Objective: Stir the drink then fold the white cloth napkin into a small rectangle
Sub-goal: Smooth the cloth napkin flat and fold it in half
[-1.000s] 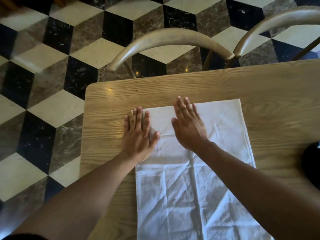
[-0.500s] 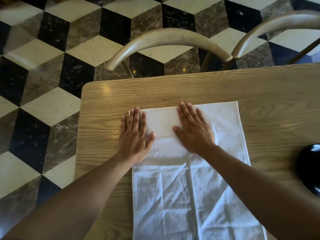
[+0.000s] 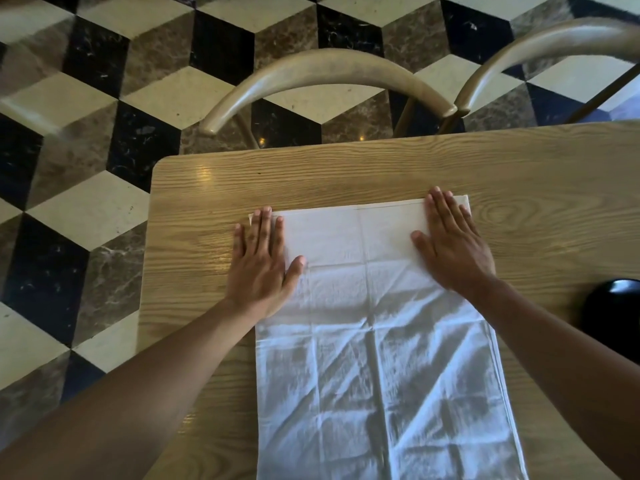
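Note:
A white cloth napkin [image 3: 374, 341] lies as a long creased strip on the wooden table [image 3: 346, 174], running from mid-table toward me. My left hand [image 3: 261, 263] rests flat, fingers spread, on the strip's far left corner, partly on the wood. At the far right corner my right hand [image 3: 450, 244] presses down flat as well. Between the two hands the far end of the cloth looks smooth. No drink is clearly in view.
A dark rounded object [image 3: 613, 317] sits at the table's right edge, cut off by the frame. Two curved wooden chair backs [image 3: 325, 69] [image 3: 554, 43] stand beyond the far edge. A checkered tile floor [image 3: 86, 168] lies to the left.
My right hand has slid to the right along the napkin's far edge, from near the middle to the right corner. My left hand has stayed at the left corner.

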A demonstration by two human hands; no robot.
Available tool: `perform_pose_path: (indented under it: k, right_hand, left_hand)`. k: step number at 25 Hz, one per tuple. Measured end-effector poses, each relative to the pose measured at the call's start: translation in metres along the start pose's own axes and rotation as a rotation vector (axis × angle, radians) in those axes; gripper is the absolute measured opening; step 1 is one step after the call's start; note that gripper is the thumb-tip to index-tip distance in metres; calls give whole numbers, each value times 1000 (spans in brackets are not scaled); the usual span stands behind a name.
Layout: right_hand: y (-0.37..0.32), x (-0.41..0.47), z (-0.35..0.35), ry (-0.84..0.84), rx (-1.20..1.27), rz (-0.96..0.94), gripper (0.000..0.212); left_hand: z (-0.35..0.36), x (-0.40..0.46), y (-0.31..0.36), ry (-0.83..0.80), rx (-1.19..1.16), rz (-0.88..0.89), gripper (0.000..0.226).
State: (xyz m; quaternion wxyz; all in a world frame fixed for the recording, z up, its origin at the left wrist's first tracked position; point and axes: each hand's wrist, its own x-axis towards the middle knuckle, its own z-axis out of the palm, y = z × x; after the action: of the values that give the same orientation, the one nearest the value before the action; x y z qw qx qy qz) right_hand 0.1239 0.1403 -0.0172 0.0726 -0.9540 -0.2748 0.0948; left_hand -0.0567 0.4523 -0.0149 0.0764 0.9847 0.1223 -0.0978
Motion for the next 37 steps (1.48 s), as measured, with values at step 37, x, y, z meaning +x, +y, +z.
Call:
perform_pose_path:
  k: [37]
  right_hand:
    - [-12, -108, 12, 32, -31, 51, 79]
  left_hand:
    - [28, -95, 0, 143, 62, 134, 73]
